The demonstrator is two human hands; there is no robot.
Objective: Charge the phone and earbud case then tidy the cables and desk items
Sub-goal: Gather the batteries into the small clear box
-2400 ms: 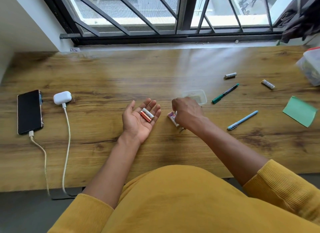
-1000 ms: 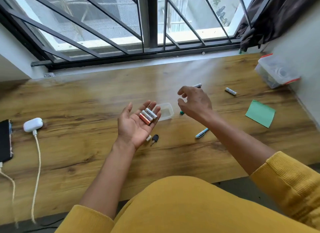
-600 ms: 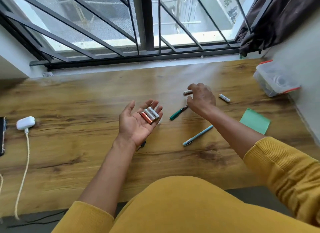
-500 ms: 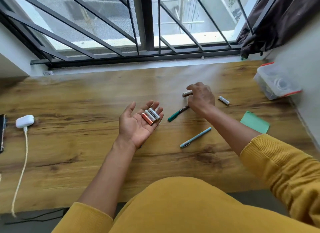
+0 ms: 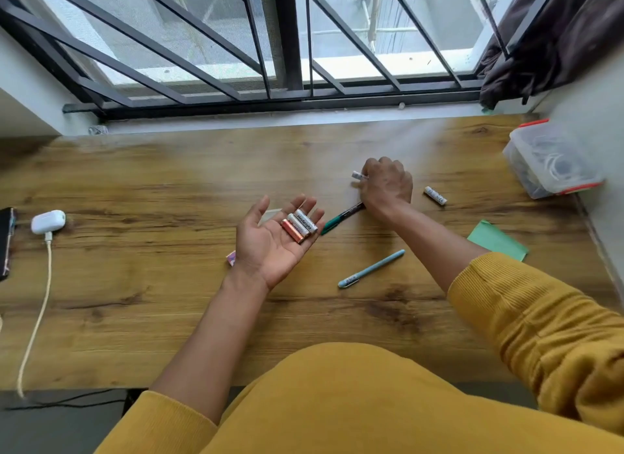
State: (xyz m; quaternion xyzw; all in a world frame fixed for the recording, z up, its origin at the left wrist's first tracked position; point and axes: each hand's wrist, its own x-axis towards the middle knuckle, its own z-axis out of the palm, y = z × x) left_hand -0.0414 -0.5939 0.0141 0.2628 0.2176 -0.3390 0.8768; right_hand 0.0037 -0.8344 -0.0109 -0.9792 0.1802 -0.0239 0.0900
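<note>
On the bench (image 5: pixel 135 318), the phone (image 5: pixel 5 244) and white earbud case (image 5: pixel 48 221) lie far left, the case cabled. The left hand (image 5: pixel 270 244), palm up with fingers spread, carries three batteries (image 5: pixel 300 225). The right hand (image 5: pixel 386 186) pinches another battery (image 5: pixel 357 175) above the green pen (image 5: pixel 341 217).

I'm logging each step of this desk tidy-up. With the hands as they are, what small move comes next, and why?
Probably carry the battery pinched by the right hand to the open left hand, where three batteries already lie; another battery waits on the desk.
</note>
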